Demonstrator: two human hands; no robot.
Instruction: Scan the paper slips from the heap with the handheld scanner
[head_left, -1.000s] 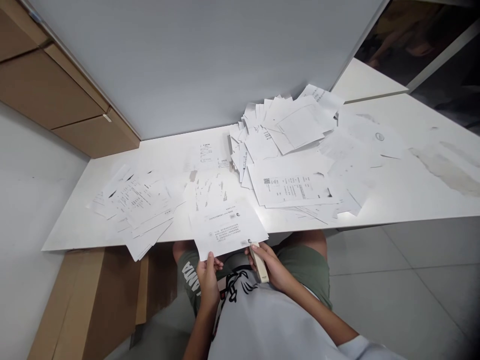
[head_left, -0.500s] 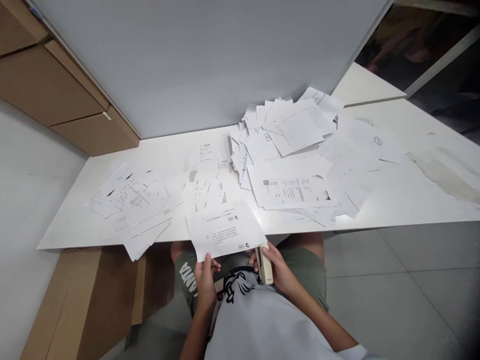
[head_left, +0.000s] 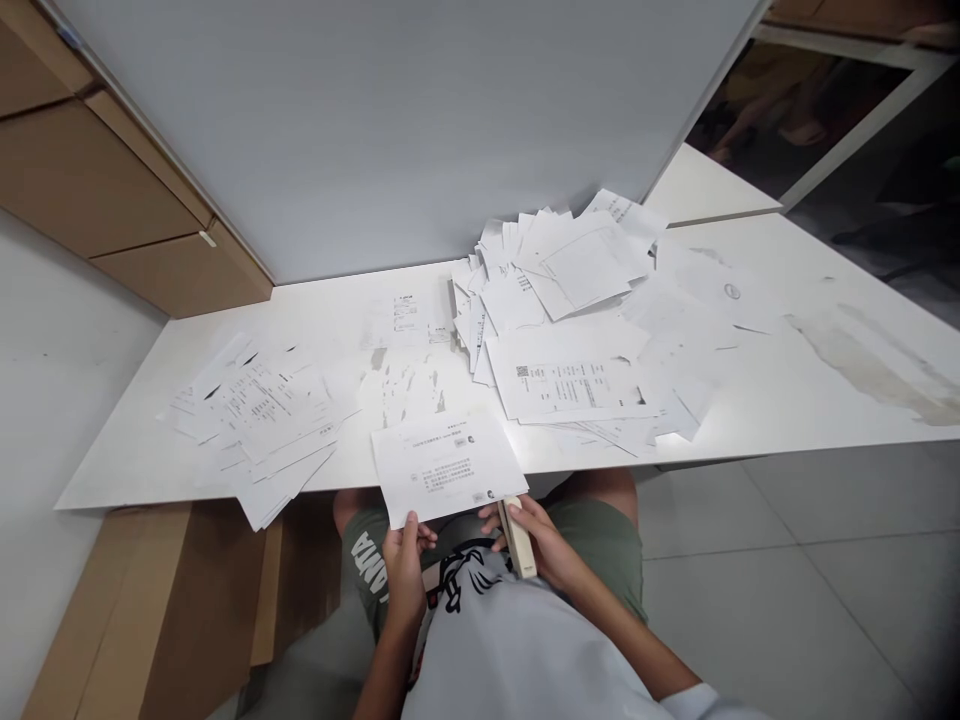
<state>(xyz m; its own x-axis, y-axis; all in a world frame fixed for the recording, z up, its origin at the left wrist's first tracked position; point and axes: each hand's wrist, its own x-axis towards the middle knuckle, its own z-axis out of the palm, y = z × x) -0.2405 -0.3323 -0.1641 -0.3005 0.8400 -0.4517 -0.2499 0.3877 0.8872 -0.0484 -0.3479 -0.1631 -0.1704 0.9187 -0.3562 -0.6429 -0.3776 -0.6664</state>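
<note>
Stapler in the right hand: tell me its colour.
The stapler is cream; the head view shows it best.

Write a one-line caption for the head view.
Left hand holds a printed sheet, right hand a cream stapler at its corner, before papers scattered on a white table.

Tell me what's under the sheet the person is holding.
Past the sheet, the table edge and green shorts show. The sheet covers whatever lies directly beneath it, so that stretch of edge and lap can't be seen.
</note>
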